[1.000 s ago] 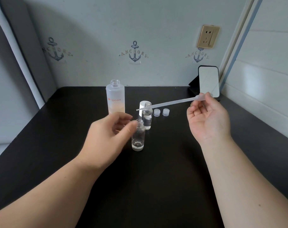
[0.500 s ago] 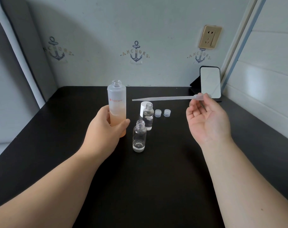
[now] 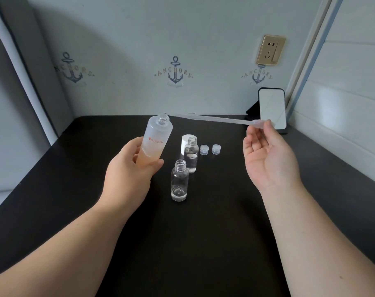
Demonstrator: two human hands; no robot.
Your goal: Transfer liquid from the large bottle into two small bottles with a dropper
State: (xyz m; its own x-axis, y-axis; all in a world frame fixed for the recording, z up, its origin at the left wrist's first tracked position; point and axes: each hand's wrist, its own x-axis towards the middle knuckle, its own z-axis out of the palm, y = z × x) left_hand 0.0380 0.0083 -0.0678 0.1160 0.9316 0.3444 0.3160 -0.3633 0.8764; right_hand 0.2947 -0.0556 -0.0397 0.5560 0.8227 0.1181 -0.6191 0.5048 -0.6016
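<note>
Both hands (image 3: 128, 174) (bottle (image 3: 158, 136), dropper (image 3: 214, 119))

black table (image 3: 203, 243) against pale anchor-printed wall (image 3: 139, 39) with gold socket (image 3: 270, 49).

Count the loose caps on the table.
3: a white cap behind the far small bottle, and two small clear caps to its right.

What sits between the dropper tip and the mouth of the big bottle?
Nothing visible. The dropper, pinched in the right hand, has its tip just right of the large bottle's open, uncapped mouth, which the left hand tilts toward it.
</note>
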